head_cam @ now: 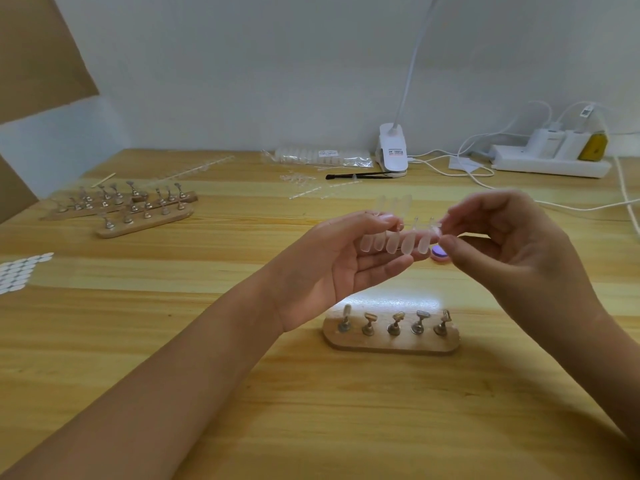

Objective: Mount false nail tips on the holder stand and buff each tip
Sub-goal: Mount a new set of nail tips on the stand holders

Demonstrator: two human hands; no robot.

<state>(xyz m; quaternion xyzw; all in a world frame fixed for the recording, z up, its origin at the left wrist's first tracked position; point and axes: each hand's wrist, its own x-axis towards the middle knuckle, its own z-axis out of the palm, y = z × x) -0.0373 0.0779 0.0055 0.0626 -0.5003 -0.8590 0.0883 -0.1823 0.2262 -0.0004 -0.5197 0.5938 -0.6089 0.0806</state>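
Head view: left hand [346,261] and right hand [512,244] pinch one nail-tip strip [394,243] near five-peg stand [391,346].

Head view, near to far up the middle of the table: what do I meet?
Holder stand → strip of nail tips, held in the left hand and pinched by the right hand → black tool → clip lamp base.

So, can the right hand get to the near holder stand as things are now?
Probably yes: the holder stand lies on the table just below the right hand, with nothing between them. But its fingers pinch one end of the nail tip strip, so they are not free.
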